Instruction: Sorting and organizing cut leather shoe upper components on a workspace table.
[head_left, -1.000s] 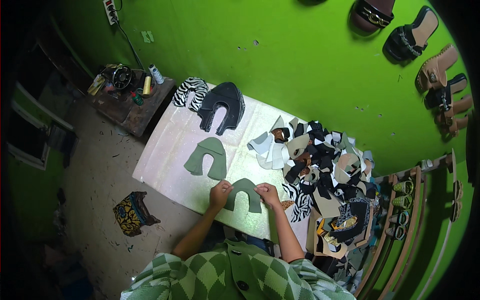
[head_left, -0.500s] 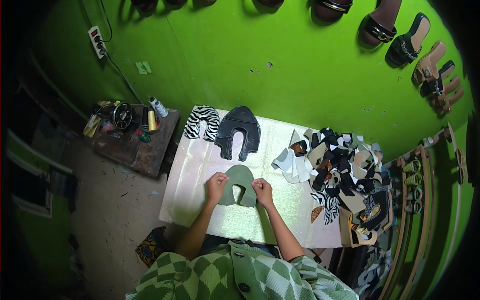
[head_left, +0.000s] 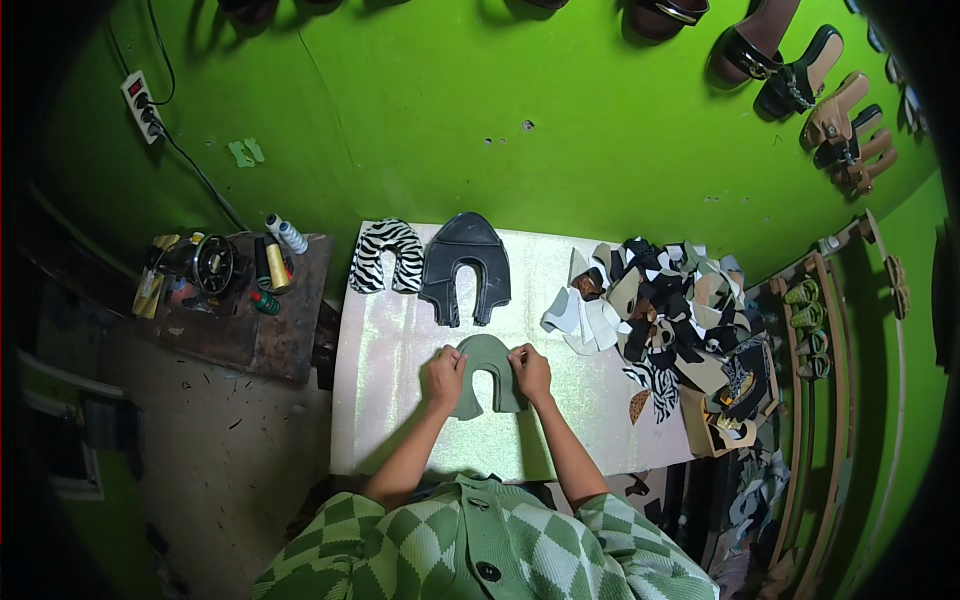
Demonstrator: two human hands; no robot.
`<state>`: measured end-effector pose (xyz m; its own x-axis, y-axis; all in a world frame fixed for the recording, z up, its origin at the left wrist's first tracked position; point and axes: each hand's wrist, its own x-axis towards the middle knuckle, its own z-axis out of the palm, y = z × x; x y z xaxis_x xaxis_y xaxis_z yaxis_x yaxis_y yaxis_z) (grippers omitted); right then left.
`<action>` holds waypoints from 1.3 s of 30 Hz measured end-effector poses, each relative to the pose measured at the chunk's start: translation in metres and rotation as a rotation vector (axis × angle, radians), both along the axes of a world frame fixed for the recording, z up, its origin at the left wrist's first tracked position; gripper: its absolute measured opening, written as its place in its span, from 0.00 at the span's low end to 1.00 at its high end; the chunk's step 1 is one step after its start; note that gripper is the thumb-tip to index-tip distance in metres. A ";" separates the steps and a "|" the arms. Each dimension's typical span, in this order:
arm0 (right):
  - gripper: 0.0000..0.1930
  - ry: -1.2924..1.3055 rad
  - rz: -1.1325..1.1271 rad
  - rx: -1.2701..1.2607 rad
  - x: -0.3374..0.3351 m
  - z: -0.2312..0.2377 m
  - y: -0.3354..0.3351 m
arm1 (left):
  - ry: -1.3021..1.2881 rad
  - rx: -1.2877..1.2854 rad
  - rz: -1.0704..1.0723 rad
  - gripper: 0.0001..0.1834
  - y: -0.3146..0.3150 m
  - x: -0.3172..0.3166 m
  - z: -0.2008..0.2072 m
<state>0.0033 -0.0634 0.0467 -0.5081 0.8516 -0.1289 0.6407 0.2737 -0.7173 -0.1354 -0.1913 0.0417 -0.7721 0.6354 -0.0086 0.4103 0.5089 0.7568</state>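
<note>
A green U-shaped shoe-upper piece (head_left: 484, 350) lies at the middle of the pale, shimmering table (head_left: 385, 410), its opening toward me. My left hand (head_left: 446, 376) has its fingers closed at the left edge of that piece. On the opposite edge my right hand (head_left: 531, 372) is closed too, thumb and fingers pinched together. Just beyond them rests a black pointed arch-shaped piece (head_left: 467, 238) with a slot at its near end. To its left is a zebra-striped U-shaped piece (head_left: 388, 236).
A heap of material scraps (head_left: 680, 310) covers the table's right side, with a cardboard box (head_left: 700, 425) at the edge. A dark side table (head_left: 280, 345) at left bears a machine with a handwheel (head_left: 212, 264) and thread spools (head_left: 277, 265). Sandals (head_left: 838, 110) hang on the green wall.
The view has turned a little, shifting the surroundings. My fingers sit closer in on the green piece's edges, and the piece has turned slightly, its inner curve showing more plainly.
</note>
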 end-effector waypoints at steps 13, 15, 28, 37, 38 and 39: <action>0.10 0.101 -0.058 -0.027 -0.002 0.004 -0.008 | 0.144 -0.028 0.006 0.08 -0.003 0.000 -0.003; 0.10 0.075 -0.054 -0.020 -0.004 0.005 -0.010 | 0.133 -0.002 -0.002 0.08 -0.003 -0.001 -0.006; 0.16 -0.086 0.042 0.357 0.003 0.019 -0.032 | 0.254 -0.083 -0.033 0.12 -0.005 0.004 0.017; 0.30 -0.168 0.573 0.469 0.008 -0.001 -0.040 | 0.475 -0.216 -0.574 0.34 -0.024 0.014 -0.009; 0.30 -0.170 0.574 0.466 0.008 -0.004 -0.039 | 0.475 -0.248 -0.593 0.35 -0.024 0.014 -0.010; 0.30 -0.202 0.581 0.459 0.008 -0.007 -0.038 | 0.475 -0.280 -0.613 0.36 -0.023 0.014 -0.011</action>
<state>0.0112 -0.1012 0.0398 -0.8947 0.4452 0.0349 0.4094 0.8489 -0.3344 -0.1212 -0.2146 0.0311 -0.2507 0.9680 0.0109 0.9209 0.2350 0.3111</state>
